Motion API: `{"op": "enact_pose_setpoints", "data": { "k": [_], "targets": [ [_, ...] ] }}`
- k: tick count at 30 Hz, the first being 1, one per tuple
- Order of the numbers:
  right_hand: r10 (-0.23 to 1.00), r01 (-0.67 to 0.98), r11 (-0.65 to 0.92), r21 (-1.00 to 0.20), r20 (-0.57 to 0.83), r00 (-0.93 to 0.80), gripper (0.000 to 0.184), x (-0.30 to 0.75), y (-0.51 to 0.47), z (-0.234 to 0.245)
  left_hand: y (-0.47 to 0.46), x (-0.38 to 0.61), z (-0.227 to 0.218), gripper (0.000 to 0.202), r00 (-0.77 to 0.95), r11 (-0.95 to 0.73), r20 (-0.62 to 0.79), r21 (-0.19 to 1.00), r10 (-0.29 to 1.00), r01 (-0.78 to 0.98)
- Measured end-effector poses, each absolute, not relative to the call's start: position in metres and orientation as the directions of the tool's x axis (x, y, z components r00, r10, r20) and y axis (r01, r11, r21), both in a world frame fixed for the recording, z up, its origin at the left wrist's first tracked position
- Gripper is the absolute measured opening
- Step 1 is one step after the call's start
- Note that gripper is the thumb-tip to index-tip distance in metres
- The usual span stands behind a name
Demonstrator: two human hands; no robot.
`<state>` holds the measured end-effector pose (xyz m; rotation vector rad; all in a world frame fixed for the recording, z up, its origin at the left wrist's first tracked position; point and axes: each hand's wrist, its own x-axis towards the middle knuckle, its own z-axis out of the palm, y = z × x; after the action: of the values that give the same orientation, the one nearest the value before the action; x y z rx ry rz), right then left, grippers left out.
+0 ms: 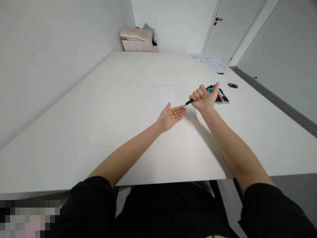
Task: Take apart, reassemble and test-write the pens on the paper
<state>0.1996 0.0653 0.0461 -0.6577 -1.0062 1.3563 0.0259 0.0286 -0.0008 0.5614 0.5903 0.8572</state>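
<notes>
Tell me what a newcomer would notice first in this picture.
Probably the black pen in the right grip, its tip at the fingertips of the open left grip, though contact is unclear. Next come the pens lying right of that right grip and the beige bundle at the far edge of the white table.

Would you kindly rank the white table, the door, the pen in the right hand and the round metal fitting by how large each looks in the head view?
1. White table
2. Door
3. Pen, partly covered by the right hand
4. Round metal fitting
</notes>
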Motion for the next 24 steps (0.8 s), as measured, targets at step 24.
{"op": "enact_pose_setpoints", "data": {
  "k": [24],
  "targets": [
    [0.947,-0.419,0.166,-0.893,0.262,-0.184,0.062,0.1959,0.0616,0.0503,0.0274,0.0261,-0.0004,0.059,0.499,0.526,-0.261,0.673,0.827,-0.520]
  ]
}}
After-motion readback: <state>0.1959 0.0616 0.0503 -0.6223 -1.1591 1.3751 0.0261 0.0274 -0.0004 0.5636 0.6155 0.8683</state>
